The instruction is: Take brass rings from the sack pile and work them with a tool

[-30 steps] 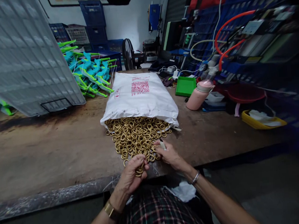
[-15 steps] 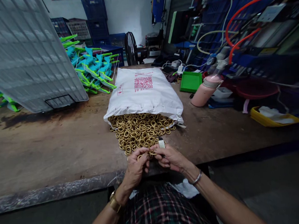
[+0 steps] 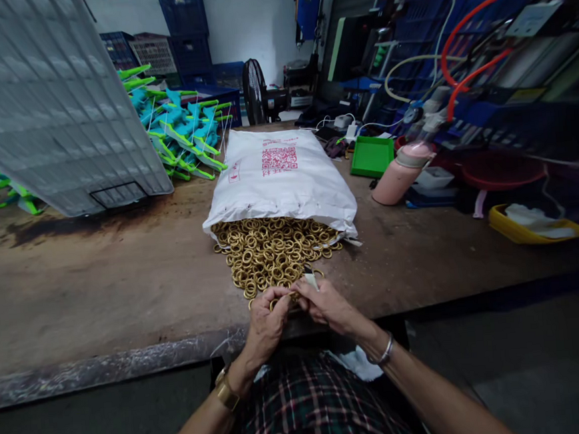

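A white sack [image 3: 280, 167] with red print lies on the brown table, its mouth facing me. Brass-coloured rings [image 3: 267, 252] spill from it in a heap. At the heap's near end my left hand [image 3: 267, 319] is closed with finger and thumb on a brass ring [image 3: 275, 304]. My right hand [image 3: 329, 305] touches it from the right, its fingers curled round a small tool with a pale body [image 3: 311, 281] and dark tip. Between the fingertips is another ring, partly covered by the fingers.
On the left stand a tilted grey plastic crate [image 3: 60, 108] and green and blue plastic pieces [image 3: 187, 131]. To the right are a green tray [image 3: 372, 157], a pink bottle [image 3: 399, 178], a yellow tray [image 3: 536, 232] and red hoses [image 3: 445, 64]. The table's front edge [image 3: 131, 364] runs near my wrists.
My hands have drawn closer together at the fingertips, and the pale tool has tilted slightly leftward. The whole view has shifted a little.
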The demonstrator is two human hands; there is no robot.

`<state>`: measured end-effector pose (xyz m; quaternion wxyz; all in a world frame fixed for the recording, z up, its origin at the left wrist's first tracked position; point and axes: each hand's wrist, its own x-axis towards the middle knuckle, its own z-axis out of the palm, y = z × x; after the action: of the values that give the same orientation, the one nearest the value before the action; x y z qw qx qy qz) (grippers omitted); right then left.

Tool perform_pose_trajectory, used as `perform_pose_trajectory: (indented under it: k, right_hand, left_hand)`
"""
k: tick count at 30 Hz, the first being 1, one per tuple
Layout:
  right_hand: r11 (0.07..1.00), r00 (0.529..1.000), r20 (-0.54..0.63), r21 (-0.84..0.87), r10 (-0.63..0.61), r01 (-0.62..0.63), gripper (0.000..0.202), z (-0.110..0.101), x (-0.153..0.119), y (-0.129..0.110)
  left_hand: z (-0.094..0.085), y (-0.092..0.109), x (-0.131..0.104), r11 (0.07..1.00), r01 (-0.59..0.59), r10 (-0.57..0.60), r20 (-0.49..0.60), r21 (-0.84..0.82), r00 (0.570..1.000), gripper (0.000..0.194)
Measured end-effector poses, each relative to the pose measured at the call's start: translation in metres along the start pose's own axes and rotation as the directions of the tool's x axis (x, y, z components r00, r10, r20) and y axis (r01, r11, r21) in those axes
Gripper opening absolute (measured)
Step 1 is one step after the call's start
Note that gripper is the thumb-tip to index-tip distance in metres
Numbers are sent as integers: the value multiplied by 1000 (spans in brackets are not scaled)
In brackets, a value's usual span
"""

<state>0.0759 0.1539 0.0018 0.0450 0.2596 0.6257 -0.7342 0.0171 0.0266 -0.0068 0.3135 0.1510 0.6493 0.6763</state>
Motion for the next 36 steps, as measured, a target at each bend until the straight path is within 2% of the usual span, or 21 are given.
perform_pose_trajectory:
  k: [3, 5, 9, 13, 19, 22, 24, 27, 31, 36]
  right_hand:
    - [959, 988, -82, -264, -128, 102, 31, 1, 4, 3]
    - [919, 975, -92, -363, -202, 157, 32, 1, 5, 4]
    - [868, 957, -107, -459, -268, 192, 31, 1, 7, 6]
    - [859, 947, -107, -461, -304, 224, 28, 3, 6, 8]
    - [831, 929, -98, -488, -358, 268, 27, -1, 4, 8]
    - [712, 883, -86, -629, -461, 311, 24, -5, 0, 10]
    - [604, 870, 16, -713, -493, 355, 20, -5, -5, 12]
    - [499, 879, 134, -780, -457, 378, 16, -3, -11, 12]
    - [399, 900, 148, -858, -410, 323, 18, -1, -12, 13]
    - [321, 918, 167, -901, -360, 290, 23, 0, -12, 11]
  left_hand:
    - [0, 2, -2, 997, -48, 49, -14, 68, 999, 26]
    - [0, 0, -3, 999, 6, -7, 18, 35, 1000, 27]
    - [-2, -3, -5, 971, 193, -173, 141, -142, 975, 31]
    - [-2, -2, -8, 933, 262, -209, 222, -248, 952, 31]
    - [0, -1, -11, 931, 218, -159, 210, -293, 965, 33]
    - [0, -3, -11, 945, 184, -139, 181, -269, 974, 33]
    - [-1, -5, -10, 957, 159, -120, 166, -242, 979, 33]
    - [-2, -5, -10, 970, 128, -95, 162, -206, 982, 32]
    - [-1, -4, -12, 980, 105, -82, 141, -171, 987, 32]
    - [-1, -7, -12, 988, 53, -36, 114, -146, 993, 31]
